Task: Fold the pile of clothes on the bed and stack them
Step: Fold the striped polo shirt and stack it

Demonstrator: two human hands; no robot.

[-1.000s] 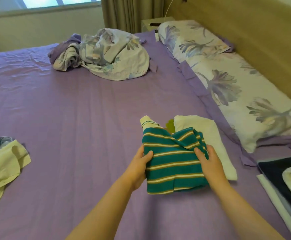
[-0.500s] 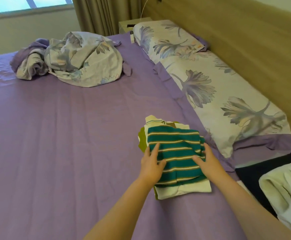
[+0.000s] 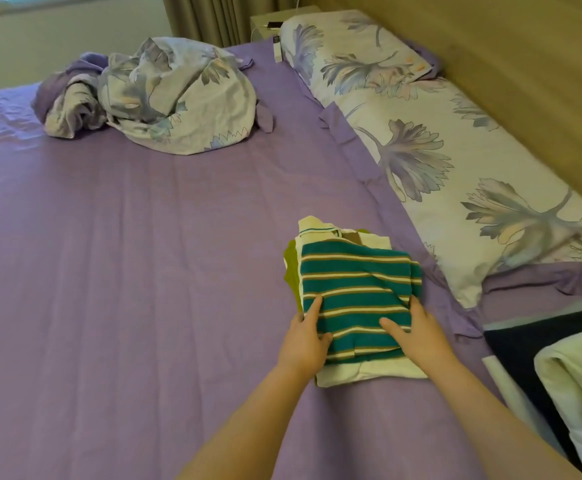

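On the purple bed (image 3: 144, 271), both hands hold the folded striped shirt (image 3: 355, 289): left hand (image 3: 305, 341) at nine o'clock, right hand (image 3: 417, 332) at three, atop the stack (image 3: 369, 370).

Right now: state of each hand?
Left hand: gripping the left edge of the striped shirt.
Right hand: thumb on top, gripping the shirt's right edge.
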